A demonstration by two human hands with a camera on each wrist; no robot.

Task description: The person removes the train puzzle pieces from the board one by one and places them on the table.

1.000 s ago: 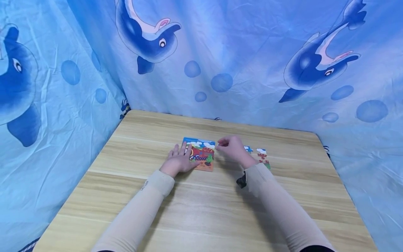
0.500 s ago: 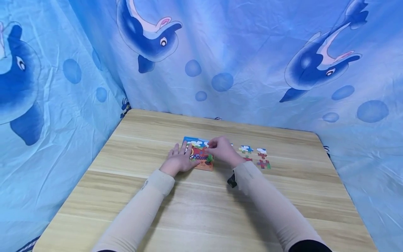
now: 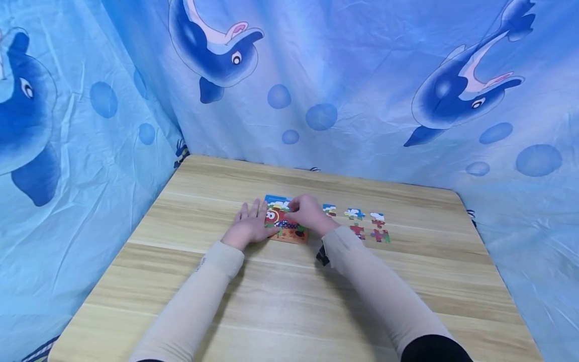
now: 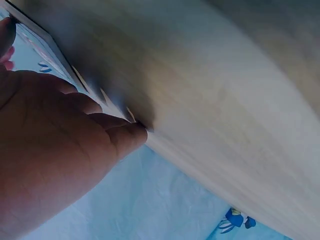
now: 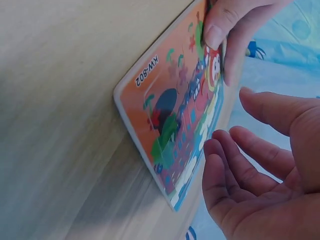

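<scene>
A jigsaw board (image 3: pixel 289 236) with a cartoon train picture lies flat on the table, its orange edge marked KW-802 in the right wrist view. My left hand (image 3: pixel 246 229) rests along the board's left side with fingers spread and straight. Its thumb (image 5: pixel 216 36) touches the board's face. Over the board's right part hovers my right hand (image 3: pixel 309 213), its fingers loosely bent. In the right wrist view that hand's thumb (image 5: pixel 265 106) stands apart from its fingers, with nothing visible between them. The hand hides the board's upper right area in the head view.
Loose puzzle pieces lie right of the board: a blue-and-white one (image 3: pixel 355 214), a red one (image 3: pixel 357 231), a red-and-green one (image 3: pixel 381 236) and several others. The wooden table (image 3: pixel 280 301) meets blue dolphin-print cloth (image 3: pixel 362 100) at its back and sides.
My right hand has moved left from beside the board to over it, uncovering loose pieces on the right. My left hand has shifted slightly left, showing more of the picture.
</scene>
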